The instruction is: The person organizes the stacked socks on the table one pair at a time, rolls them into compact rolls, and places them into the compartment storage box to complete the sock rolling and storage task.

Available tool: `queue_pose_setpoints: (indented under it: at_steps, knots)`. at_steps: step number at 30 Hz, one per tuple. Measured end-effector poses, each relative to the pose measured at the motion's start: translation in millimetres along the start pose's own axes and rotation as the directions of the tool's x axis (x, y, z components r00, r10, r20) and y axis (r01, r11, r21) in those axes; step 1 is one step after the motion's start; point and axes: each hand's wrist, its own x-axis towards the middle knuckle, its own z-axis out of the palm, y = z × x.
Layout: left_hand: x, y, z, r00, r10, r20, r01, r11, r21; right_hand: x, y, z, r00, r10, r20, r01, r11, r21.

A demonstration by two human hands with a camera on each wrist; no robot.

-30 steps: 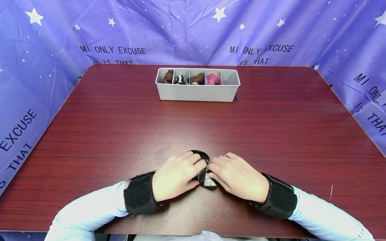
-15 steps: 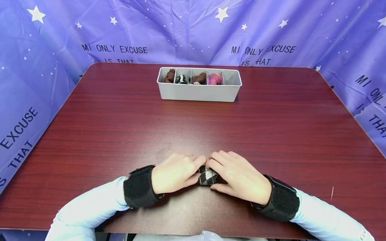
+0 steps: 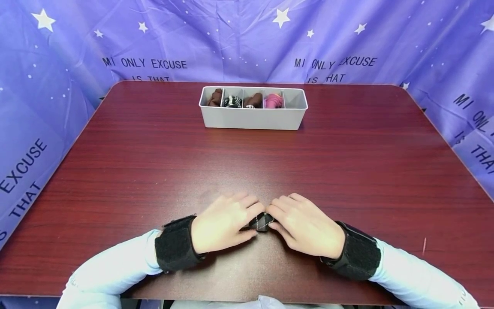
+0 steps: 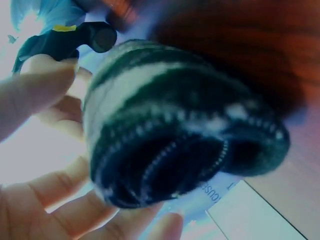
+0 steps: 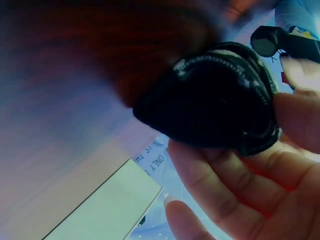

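A black, grey and white argyle sock (image 3: pixel 261 222) is rolled into a thick bundle between both hands, near the front of the table. My left hand (image 3: pixel 224 224) holds its left end, the fingers over the far side and the thumb on the near side. At the right end, my right hand (image 3: pixel 305 224) grips the roll between thumb and fingers. Spiral layers of the rolled sock (image 4: pixel 165 150) show end-on in the left wrist view. In the right wrist view, the dark other end of the sock (image 5: pixel 205 100) rests against the fingers.
A light grey box (image 3: pixel 251 118) with dividers stands at the back of the red-brown table (image 3: pixel 154 163). Brown rolled socks (image 3: pixel 253 101), a black-and-white one (image 3: pixel 233 101) and a pink one (image 3: pixel 273 101) sit in its compartments. A purple starry curtain (image 3: pixel 239 38) hangs behind.
The sock has gone from a looser, longer shape to a compact roll. The left hand's fingers shift around it, while the right hand stays almost in place.
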Motion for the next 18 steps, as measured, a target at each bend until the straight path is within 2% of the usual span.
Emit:
queue_pose_setpoints:
  at_steps: [3,12,14,18]
  knots:
    - [-0.5,0.8,1.6,1.0,0.004,0.021,-0.005,0.999,0.037,0.2,0.9,1.3,1.0,0.013,0.017,-0.013,1.0,-0.009]
    - [-1.7,2.8,8.1,1.0,0.017,-0.007,-0.016,0.985,0.171,0.0,1.2,1.7,0.998,0.049,0.049,-0.049,0.999,-0.001]
    - [-1.9,3.3,8.7,1.0,0.016,-0.013,-0.014,0.985,0.172,0.2,1.4,1.1,0.996,0.071,0.062,-0.072,0.997,0.017]
    - [-1.0,3.7,9.8,1.0,0.017,-0.026,-0.013,0.989,0.145,1.6,1.6,-2.2,0.981,0.156,0.117,-0.167,0.982,0.084]
